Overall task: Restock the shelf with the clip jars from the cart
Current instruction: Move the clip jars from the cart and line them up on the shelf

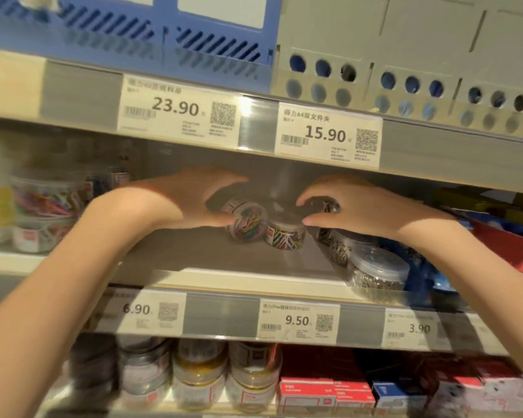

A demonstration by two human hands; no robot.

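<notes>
Both my hands reach into the middle shelf [224,257]. My left hand [190,200] curls round a small clear jar of coloured clips [248,220], which is tipped on its side. An upright jar of coloured clips [285,233] stands on the shelf right beside it. My right hand [359,206] grips another small clear jar [326,205] just above and behind that one; its contents look dark. The cart is out of view.
Clear jars of silver clips [374,273] stand in a row at the right of the shelf. Stacked jars of coloured clips [47,206] stand at the left. The shelf above [254,128] hangs low over my hands. More jars [199,378] and red boxes [308,390] fill the shelf below.
</notes>
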